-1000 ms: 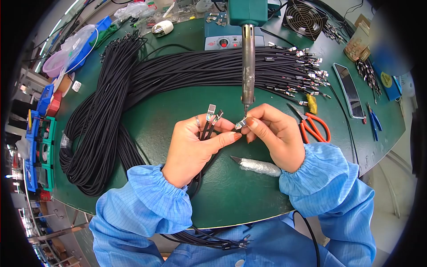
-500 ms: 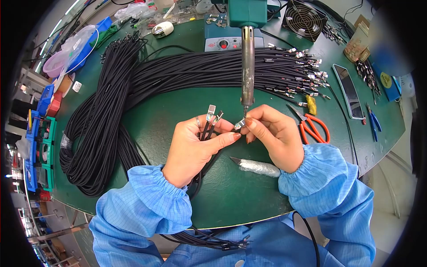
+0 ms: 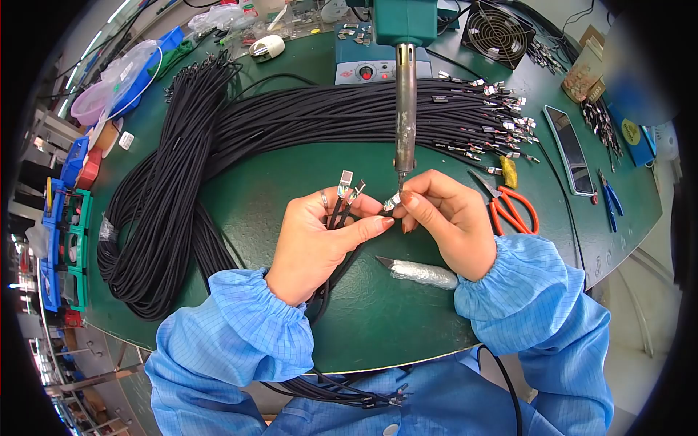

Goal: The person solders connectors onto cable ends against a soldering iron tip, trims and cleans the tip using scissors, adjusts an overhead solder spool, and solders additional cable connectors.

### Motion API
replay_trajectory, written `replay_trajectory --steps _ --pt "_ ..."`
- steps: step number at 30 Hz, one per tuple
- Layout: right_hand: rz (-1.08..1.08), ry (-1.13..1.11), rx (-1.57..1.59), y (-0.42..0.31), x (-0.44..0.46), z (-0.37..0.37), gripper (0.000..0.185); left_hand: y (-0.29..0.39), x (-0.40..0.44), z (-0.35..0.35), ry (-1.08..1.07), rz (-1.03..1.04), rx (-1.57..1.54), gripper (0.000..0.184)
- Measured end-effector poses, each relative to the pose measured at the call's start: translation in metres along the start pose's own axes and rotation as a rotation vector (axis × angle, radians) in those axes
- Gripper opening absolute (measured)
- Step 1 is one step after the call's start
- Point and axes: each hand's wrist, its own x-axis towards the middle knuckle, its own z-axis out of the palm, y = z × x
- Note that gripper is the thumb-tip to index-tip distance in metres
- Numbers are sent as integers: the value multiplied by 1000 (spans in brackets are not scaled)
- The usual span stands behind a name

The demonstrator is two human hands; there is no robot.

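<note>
My left hand [image 3: 320, 229] is closed around several black cables [image 3: 335, 218]. Two of their ends, one with a square metal connector [image 3: 345, 182], stick up past my fingers. A further cable end with a small metal connector [image 3: 392, 202] lies between my two hands. My right hand [image 3: 447, 218] pinches at this connector with thumb and forefinger; the exact grip is partly hidden. Pointing straight down, the soldering iron [image 3: 405, 109] has its tip right at the connector, and I cannot tell whether they touch. Below my hands lies a knife with a wrapped handle [image 3: 422, 273].
A large looped bundle of black cables [image 3: 291, 116] spreads across the green table [image 3: 363, 327]. Orange-handled pliers [image 3: 515, 211], a phone [image 3: 569, 149] and blue-handled pliers [image 3: 611, 200] lie at the right. Behind the iron are its control box [image 3: 371, 62] and a fan [image 3: 498, 33].
Almost nothing differs. The connector between my hands looks very slightly turned under the iron's tip; both hands keep their place.
</note>
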Motion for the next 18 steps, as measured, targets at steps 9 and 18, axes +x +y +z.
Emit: replay_trajectory --steps 9,18 --pt "164 -43 185 -1 3 -5 5 -9 0 1 74 217 25 20" --pt "172 -54 183 -5 1 -4 6 -8 -2 -1 33 344 46 17"
